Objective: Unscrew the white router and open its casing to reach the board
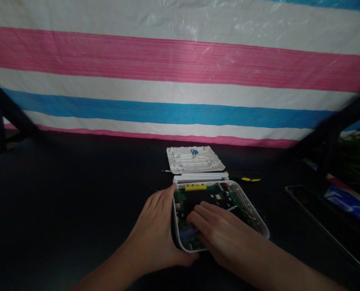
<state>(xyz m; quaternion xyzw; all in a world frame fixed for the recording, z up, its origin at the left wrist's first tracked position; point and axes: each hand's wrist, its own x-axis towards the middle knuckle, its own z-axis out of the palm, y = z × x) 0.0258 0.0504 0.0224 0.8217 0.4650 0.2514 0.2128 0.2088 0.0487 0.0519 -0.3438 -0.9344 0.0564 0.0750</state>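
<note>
An opened router lies on the dark table, its white shell holding a green circuit board with a black plate and a yellow port block. My left hand is closed around the shell's left side, fingers by the far left corner and thumb along the near edge. Over the board, my right hand has its fingers curled together. A blurred, bluish see-through thing shows beneath its fingers; I cannot make out its kind. Thin wires run along the shell's right side.
Behind the router are a white antenna and the detached white cover, with a small blue piece on it. A yellow-and-black item lies to their right. Farther right are a dark phone-like slab and a blue packet. A striped sheet hangs behind.
</note>
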